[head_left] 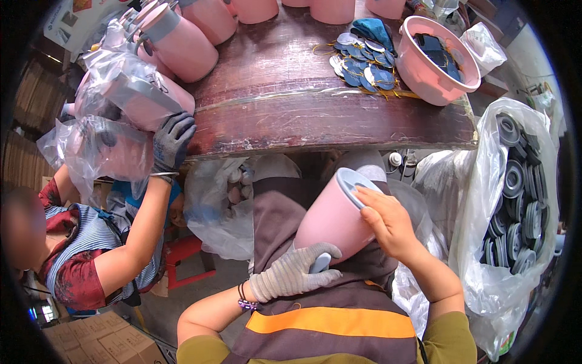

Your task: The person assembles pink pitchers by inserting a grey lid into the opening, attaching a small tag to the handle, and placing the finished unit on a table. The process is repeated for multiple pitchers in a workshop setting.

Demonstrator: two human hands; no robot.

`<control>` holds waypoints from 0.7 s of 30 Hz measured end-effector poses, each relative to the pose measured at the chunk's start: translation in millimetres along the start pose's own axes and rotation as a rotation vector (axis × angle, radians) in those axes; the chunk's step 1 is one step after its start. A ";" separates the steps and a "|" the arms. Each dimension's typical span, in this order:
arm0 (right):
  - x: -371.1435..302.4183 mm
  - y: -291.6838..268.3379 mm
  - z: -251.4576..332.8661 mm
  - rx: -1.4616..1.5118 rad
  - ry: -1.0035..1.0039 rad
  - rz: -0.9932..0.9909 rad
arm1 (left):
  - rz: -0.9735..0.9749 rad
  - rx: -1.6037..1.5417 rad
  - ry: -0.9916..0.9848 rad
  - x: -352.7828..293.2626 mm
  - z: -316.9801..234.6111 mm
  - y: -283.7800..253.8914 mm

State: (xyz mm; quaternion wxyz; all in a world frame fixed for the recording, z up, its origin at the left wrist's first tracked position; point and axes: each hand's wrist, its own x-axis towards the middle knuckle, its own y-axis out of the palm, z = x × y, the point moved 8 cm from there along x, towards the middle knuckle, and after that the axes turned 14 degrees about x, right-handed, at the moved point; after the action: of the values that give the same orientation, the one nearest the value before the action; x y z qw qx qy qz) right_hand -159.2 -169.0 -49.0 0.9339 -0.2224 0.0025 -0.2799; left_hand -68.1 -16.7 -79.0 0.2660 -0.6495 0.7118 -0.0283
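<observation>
A pink jug (336, 213) with a blue-grey rim lies tilted across my lap, its top end up and to the right. My left hand (297, 273), in a pale knitted glove, is closed around the jug's grey handle (320, 262) and presses against its lower side. My bare right hand (388, 223) grips the top, with its fingers over the grey rim (353, 182) and the thumb along the outside. What the fingertips touch inside the rim is hidden.
Several pink jugs (185, 51) stand on the dark red table (260, 79). Cardboard tags (364, 60) lie near a pink basin (418, 76). At right, a plastic-lined sack (473, 242) holds grey lids (515, 182). A co-worker's gloved hand (173, 142) touches a bagged jug (148, 100) at left.
</observation>
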 end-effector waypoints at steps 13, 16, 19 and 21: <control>-33.3 32.4 66.3 -0.005 -0.603 0.176 | -0.199 -0.270 -0.270 -9.3 97.8 -69.8; -17.3 7.3 7.5 0.034 -0.175 -0.028 | -0.018 0.193 0.022 -26.4 22.3 -42.5; -16.3 -2.6 -12.3 0.169 0.026 -0.094 | 0.179 0.338 -0.005 -28.4 -15.8 -38.6; -20.1 -5.0 -4.4 0.176 0.006 -0.112 | 0.032 0.571 0.186 -36.8 30.8 -48.7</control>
State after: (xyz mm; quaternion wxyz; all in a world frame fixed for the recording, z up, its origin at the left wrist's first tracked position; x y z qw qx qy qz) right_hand -179.3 -163.9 -53.3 0.9327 -0.1386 -0.0316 -0.3315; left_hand -10.5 19.8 -74.1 0.3716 -0.5317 0.7066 -0.2825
